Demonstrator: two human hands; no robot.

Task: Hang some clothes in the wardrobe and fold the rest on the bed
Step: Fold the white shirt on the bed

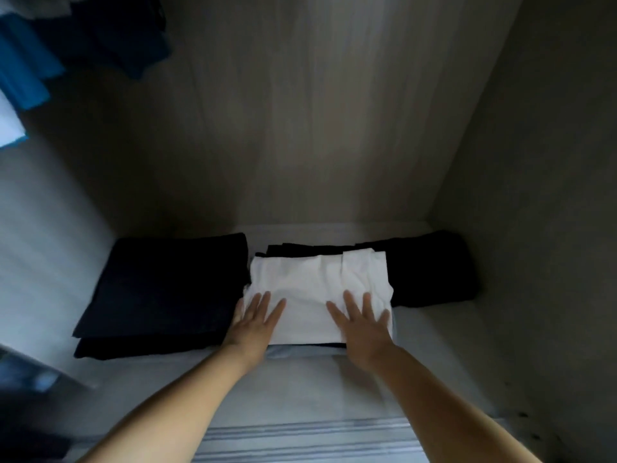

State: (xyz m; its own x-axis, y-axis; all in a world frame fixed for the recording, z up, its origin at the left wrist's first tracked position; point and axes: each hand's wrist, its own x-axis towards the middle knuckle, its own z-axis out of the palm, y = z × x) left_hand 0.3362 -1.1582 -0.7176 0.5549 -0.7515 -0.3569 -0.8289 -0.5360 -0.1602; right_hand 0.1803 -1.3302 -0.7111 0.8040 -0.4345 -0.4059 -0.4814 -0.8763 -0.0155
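A striped cloth (300, 439), pale with blue-grey bands, lies nearest the camera along the front edge of a wardrobe shelf (434, 332), between two bare forearms reaching in from below. At the shelf's left side, a folded dark garment stack (160, 295) sits against the left wall, its front edge well back from the shelf's front edge. Just beside it, the left hand (255, 324) lies palm down with its fingers (267, 312) straight and slightly spread, pressing the near left corner of a folded white garment (317, 285) and holding nothing. The white garment rests in the middle of the shelf on top of a pile whose dark lower layers (310, 250) show along its back edge, with a pale blue edge (293, 350) showing at the front. The right hand (364, 332) lies flat on the near right corner of the same white garment, fingers extended and fanned, gripping nothing. To the right, another folded dark garment (434, 269) lies toward the back right corner of the shelf, touching the middle pile. Above, at the upper left of the wardrobe, blue hanging clothes (30, 71) and a white hanging piece (10, 121) dangle clear of the shelf, blurred. The wardrobe's wood-grain back panel (317, 111) rises behind the piles.
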